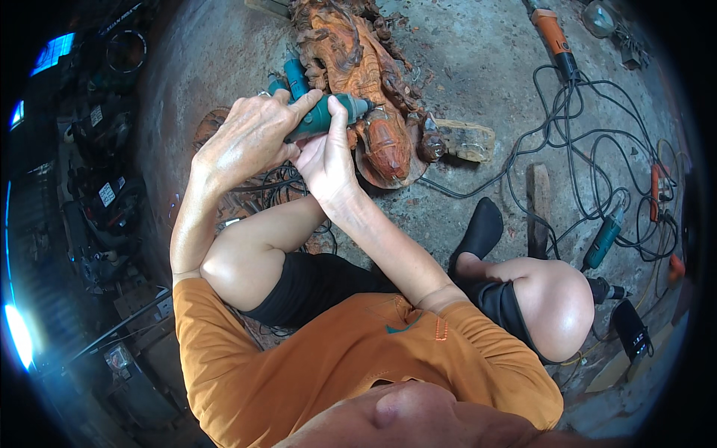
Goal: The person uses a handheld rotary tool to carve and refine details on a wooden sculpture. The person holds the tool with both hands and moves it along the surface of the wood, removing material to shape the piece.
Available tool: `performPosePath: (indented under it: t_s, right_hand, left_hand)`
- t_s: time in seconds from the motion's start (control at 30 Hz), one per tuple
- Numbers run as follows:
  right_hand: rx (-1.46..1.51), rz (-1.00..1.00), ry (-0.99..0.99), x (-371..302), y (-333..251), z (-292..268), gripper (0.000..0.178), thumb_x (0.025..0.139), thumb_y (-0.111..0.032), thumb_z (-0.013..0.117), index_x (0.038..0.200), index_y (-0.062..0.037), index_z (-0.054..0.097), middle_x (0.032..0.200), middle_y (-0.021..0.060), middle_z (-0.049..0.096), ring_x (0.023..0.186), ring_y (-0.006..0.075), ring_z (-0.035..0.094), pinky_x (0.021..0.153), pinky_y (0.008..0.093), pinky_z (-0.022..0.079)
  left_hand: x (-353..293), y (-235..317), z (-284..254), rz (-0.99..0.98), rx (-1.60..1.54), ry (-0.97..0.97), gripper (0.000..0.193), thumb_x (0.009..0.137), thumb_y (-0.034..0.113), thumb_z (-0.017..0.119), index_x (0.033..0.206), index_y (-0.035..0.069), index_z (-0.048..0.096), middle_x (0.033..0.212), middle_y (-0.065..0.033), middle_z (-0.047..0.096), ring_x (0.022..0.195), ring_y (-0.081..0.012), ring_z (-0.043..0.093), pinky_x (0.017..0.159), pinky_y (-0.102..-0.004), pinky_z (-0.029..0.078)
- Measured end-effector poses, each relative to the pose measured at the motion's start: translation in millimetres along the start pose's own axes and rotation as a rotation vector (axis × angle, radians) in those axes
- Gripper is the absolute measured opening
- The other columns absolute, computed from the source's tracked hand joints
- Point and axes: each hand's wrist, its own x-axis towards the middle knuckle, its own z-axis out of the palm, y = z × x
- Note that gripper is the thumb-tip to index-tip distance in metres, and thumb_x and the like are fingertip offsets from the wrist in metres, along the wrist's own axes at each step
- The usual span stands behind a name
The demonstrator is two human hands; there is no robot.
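Both hands hold a green die grinder (314, 119), its nose pointing right toward a carved wooden sculpture (351, 63). My left hand (250, 131) wraps over its rear part from the left. From below, my right hand (328, 160) grips it with the thumb up along the body. The tool's tip is at the sculpture's near part, just above a rounded reddish-brown end (386, 149); whether it touches the wood I cannot tell. Orange-brown and deeply carved, the sculpture lies on the concrete floor in front of me.
Beside the sculpture lies another teal tool (296, 78). A wooden block (467, 140) sits against its right side. Farther right are an orange power tool (553, 37), tangled black cables (567, 142), a wood offcut (538, 201), another green grinder (603, 237) and a phone (631, 328).
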Motion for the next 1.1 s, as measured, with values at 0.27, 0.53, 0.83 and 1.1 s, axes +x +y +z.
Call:
performPosePath:
  t_s: [0.27, 0.53, 0.83, 1.1]
  right_hand:
    - [0.021, -0.009, 0.011, -2.3, 2.5, -0.2, 0.076, 0.089, -0.064, 0.060, 0.141, -0.0103, 0.042, 0.134, 0.0064, 0.049, 0.127, 0.0190, 0.045, 0.109, 0.0405, 0.037]
    - [0.013, -0.032, 0.045, 0.1, 2.1, -0.6, 0.068, 0.095, -0.060, 0.052, 0.138, -0.0087, 0.044, 0.132, 0.0094, 0.053, 0.124, 0.0216, 0.051, 0.104, 0.0423, 0.045]
    - [0.024, -0.044, 0.074, -4.5, 3.5, 3.3, 0.065, 0.097, -0.060, 0.050, 0.137, -0.0093, 0.044, 0.133, 0.0101, 0.053, 0.125, 0.0233, 0.050, 0.104, 0.0460, 0.045]
    - [0.047, -0.044, 0.084, -10.4, -0.5, 8.6, 0.068, 0.096, -0.062, 0.051, 0.138, -0.0086, 0.043, 0.133, 0.0105, 0.052, 0.126, 0.0237, 0.050, 0.104, 0.0455, 0.044]
  left_hand:
    - [-1.8, -1.0, -1.2, 0.039, -0.007, 0.018, 0.078, 0.067, 0.013, 0.078, 0.140, 0.007, 0.051, 0.087, -0.0200, 0.062, 0.078, -0.0379, 0.064, 0.069, -0.0447, 0.051]
    - [-1.9, -1.0, -0.8, 0.039, -0.017, 0.027, 0.078, 0.066, 0.013, 0.080, 0.140, 0.007, 0.051, 0.088, -0.0195, 0.062, 0.079, -0.0382, 0.064, 0.070, -0.0446, 0.051]
    - [-1.9, -1.2, -2.1, 0.055, -0.019, 0.022, 0.080, 0.065, 0.014, 0.081, 0.140, 0.007, 0.052, 0.090, -0.0191, 0.063, 0.079, -0.0380, 0.064, 0.070, -0.0447, 0.051]
    - [2.7, 1.5, -4.2, 0.058, -0.036, -0.028, 0.076, 0.066, 0.008, 0.079, 0.137, 0.007, 0.051, 0.091, -0.0206, 0.065, 0.082, -0.0376, 0.065, 0.070, -0.0453, 0.052]
